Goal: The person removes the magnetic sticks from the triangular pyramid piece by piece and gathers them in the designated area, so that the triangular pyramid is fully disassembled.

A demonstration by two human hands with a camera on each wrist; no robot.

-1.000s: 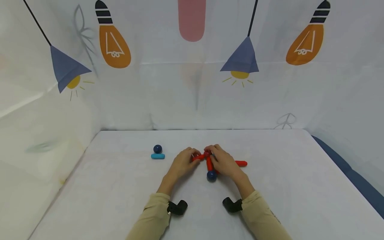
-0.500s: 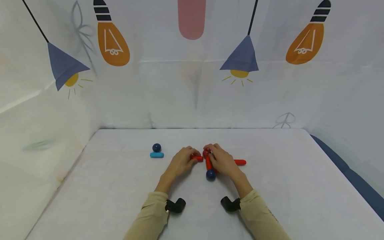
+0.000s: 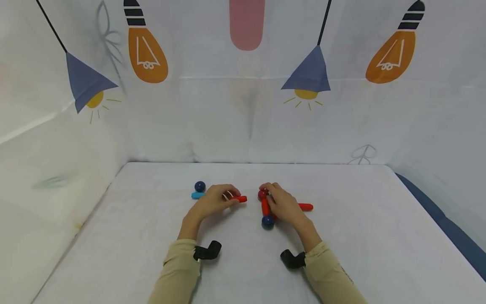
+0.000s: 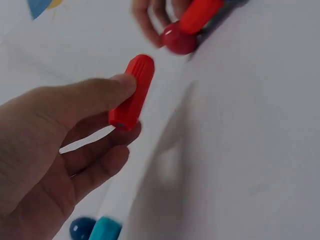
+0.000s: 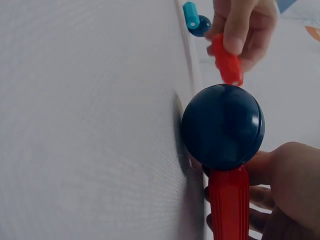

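My left hand [image 3: 213, 200] pinches a short red rod [image 4: 134, 92] between thumb and fingers, a little way left of the red ball [image 3: 262, 194]. My right hand [image 3: 284, 204] holds a joined piece of balls and rods. On it, a red rod [image 3: 265, 207] runs from the red ball toward a dark blue ball [image 3: 267, 222] at the near end. That blue ball [image 5: 222, 127] looms large in the right wrist view, with a ribbed red rod [image 5: 229, 205] attached. Part of the piece is hidden behind the right hand's fingers.
Left of my left hand lie a loose dark blue ball [image 3: 200, 186] and a light blue rod [image 3: 198, 195], partly covered by the hand. A red rod [image 3: 305, 207] sticks out right of my right hand. The white table [image 3: 357, 236] ends at a printed back cloth [image 3: 212, 126].
My left hand has drawn the red rod leftward, away from the red ball, which it was up against a second ago. The right hand has stayed in place with the joined piece.
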